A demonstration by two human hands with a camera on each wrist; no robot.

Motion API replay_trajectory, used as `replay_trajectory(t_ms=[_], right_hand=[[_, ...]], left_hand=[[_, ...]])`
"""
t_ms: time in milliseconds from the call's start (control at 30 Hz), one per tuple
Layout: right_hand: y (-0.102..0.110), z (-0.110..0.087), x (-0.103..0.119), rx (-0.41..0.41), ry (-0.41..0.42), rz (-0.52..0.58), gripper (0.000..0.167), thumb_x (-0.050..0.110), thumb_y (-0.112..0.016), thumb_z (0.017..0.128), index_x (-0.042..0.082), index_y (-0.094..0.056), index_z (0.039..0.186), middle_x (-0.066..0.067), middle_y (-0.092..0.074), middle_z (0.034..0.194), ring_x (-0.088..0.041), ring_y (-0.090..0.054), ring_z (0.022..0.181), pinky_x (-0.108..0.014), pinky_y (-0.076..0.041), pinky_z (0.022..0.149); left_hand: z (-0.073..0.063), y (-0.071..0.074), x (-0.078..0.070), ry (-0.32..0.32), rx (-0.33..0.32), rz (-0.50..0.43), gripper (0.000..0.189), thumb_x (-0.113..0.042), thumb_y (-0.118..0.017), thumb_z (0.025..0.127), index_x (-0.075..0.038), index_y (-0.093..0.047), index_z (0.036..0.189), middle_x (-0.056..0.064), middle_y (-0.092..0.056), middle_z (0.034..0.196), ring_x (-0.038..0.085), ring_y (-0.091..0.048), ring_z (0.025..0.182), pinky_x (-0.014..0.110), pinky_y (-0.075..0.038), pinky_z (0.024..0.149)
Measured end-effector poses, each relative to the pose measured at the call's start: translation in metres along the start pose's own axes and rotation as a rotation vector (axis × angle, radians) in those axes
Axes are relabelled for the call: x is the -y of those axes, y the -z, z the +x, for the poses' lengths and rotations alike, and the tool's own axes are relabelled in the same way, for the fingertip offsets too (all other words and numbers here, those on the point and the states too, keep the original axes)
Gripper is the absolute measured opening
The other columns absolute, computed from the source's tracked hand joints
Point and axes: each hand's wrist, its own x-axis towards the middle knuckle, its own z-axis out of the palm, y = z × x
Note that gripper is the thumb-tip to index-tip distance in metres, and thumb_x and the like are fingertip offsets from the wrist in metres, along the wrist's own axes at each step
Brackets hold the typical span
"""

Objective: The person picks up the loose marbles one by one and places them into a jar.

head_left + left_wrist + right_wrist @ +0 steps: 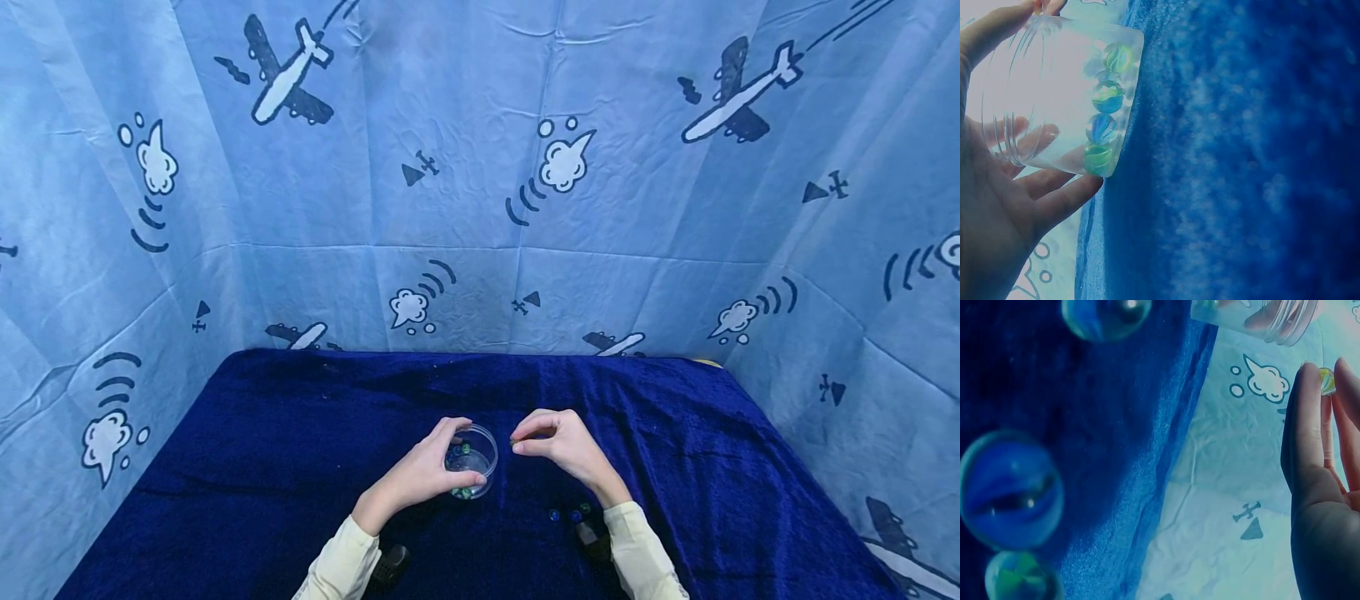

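Marbles of clear glass with green and blue swirls [1108,97] gather at the base of a clear, round plastic jar [1063,75] with a ridged neck. The person's left hand [422,468] grips the jar, thumb and fingers spread around its side. Their right hand [567,440] pinches one small, clear marble with a yellow-green swirl [1327,382] at the fingertips, near the jar but apart from it. Three loose blue and green marbles [575,517] lie on navy velvet cloth [300,433] near the right wrist.
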Motion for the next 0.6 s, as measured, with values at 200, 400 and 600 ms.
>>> replay_trajectory(t_ms=[200, 400, 600], right_hand=[[-0.004, 0.001, 0.0, -0.009, -0.004, -0.012, 0.011, -0.004, -0.079, 0.085, -0.006, -0.077, 0.096, -0.015, -0.073, 0.098, -0.017, -0.069, 0.091, -0.026, -0.057, 0.081], [-0.01, 0.003, 0.001, -0.007, -0.002, 0.001, 0.01, -0.003, -0.079, 0.087, -0.005, -0.078, 0.097, -0.015, -0.074, 0.099, -0.018, -0.07, 0.093, -0.025, -0.057, 0.082], [-0.015, 0.004, 0.003, -0.014, -0.015, 0.03, 0.016, 0.001, -0.078, 0.088, -0.01, -0.076, 0.101, -0.016, -0.073, 0.102, -0.016, -0.07, 0.094, -0.026, -0.058, 0.082]], left_hand=[[0.0, 0.0, 0.0, 0.004, -0.001, -0.007, 0.085, -0.05, -0.079, 0.087, -0.006, -0.044, 0.15, 0.012, -0.052, 0.145, 0.03, -0.057, 0.13, 0.051, -0.048, 0.105], [0.001, 0.0, 0.0, 0.003, -0.002, -0.015, 0.085, -0.05, -0.079, 0.087, -0.005, -0.044, 0.15, 0.014, -0.052, 0.144, 0.031, -0.057, 0.13, 0.052, -0.047, 0.105], [0.0, 0.001, 0.0, -0.004, 0.003, -0.008, 0.084, -0.05, -0.079, 0.087, -0.006, -0.044, 0.15, 0.014, -0.053, 0.143, 0.031, -0.057, 0.13, 0.052, -0.048, 0.105]])
